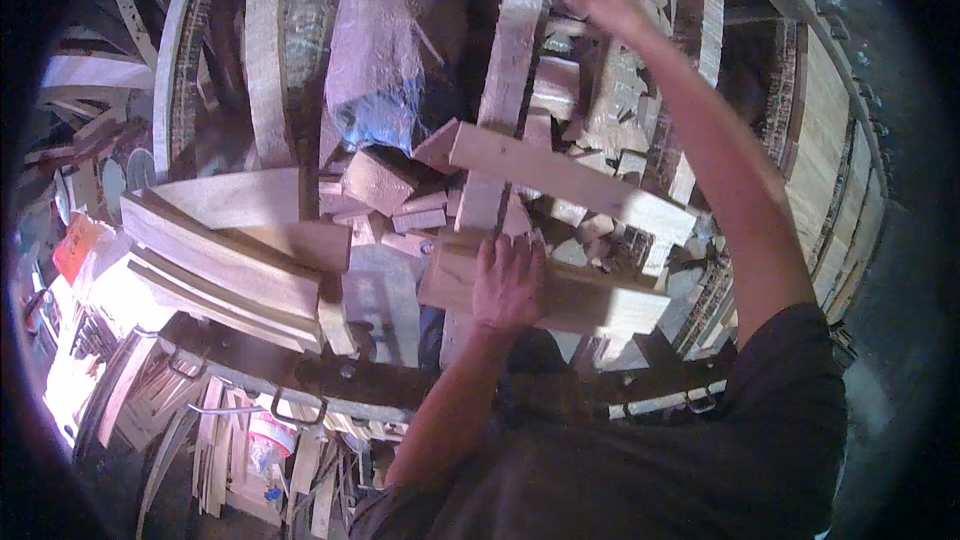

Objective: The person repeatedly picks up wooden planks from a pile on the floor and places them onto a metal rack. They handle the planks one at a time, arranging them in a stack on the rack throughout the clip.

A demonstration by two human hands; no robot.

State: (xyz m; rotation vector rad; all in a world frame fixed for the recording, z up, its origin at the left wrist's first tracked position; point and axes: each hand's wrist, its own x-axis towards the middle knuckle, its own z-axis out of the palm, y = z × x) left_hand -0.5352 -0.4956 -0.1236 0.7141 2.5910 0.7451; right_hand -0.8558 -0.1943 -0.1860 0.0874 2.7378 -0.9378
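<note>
My left hand [508,285] lies across a short, pale wooden board [600,302], its fingers bent over the far edge. That board rests crosswise over a long beam [510,50] running away from me. Just beyond it is another pale board [570,178], slanting down to the right and apart from my hand. My right arm stretches far forward, and my right hand [603,2] hovers at or touches a heap of wood offcuts [612,100] between two beams. Motion blurs its fingers, so what they hold, if anything, cannot be made out.
Curved wooden pieces [220,260] are stacked at left. Beyond them are a large wrapped bundle [375,40] and long beams. A dark metal rail [370,385] with hooks runs along the near side. Boards [820,130] line the right. More wood strips and a bucket [270,437] stand below left.
</note>
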